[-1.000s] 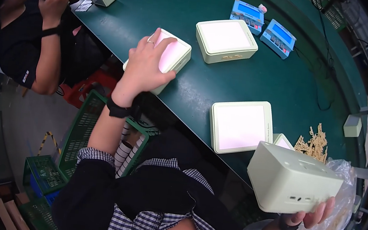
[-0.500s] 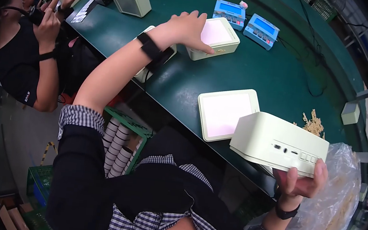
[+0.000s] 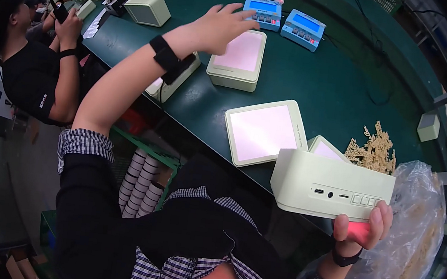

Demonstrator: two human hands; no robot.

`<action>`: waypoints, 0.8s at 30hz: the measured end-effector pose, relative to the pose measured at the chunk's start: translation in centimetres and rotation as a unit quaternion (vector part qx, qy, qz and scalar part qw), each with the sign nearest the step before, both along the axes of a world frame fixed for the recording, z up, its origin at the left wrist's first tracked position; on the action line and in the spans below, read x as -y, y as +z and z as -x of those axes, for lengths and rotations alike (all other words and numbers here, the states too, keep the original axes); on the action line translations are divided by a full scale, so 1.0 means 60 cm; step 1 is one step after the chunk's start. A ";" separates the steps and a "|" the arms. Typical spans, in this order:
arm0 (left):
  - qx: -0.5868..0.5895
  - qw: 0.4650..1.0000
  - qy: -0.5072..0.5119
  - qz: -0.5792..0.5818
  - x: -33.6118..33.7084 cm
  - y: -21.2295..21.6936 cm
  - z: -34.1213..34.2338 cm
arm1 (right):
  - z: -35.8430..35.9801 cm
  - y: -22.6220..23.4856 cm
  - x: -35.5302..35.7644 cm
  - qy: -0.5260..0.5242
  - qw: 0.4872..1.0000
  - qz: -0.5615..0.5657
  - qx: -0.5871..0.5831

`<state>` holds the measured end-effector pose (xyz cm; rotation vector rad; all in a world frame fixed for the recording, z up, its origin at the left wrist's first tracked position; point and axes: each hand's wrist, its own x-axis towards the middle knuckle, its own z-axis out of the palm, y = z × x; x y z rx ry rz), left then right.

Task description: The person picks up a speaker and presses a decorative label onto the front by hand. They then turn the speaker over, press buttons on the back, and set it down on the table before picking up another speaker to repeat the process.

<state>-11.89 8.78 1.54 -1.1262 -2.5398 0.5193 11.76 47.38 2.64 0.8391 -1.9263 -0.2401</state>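
Lit-panel boxes are placed; one ported box, unplaced, is grasped by right fingers; left fingers are released.

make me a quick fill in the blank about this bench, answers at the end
The box showing its ports is in the ____ hand.
Both small keyed devices have ____ casings.
The tan pile lies on a dark ____ table.
The bag at the picture's right is clear ____.

Missing words: right; blue; green; plastic.
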 end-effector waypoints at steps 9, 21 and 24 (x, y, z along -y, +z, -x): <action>0.224 0.872 0.379 -0.213 -0.078 -0.045 -0.043 | -0.008 -0.020 -0.006 0.000 1.000 0.002 -0.021; 0.277 0.916 0.225 -0.182 -0.030 -0.042 -0.018 | -0.013 -0.039 -0.016 -0.029 0.998 -0.056 -0.028; 0.256 0.921 0.230 -0.181 -0.035 -0.042 -0.025 | -0.014 -0.042 -0.014 -0.029 0.999 -0.040 -0.024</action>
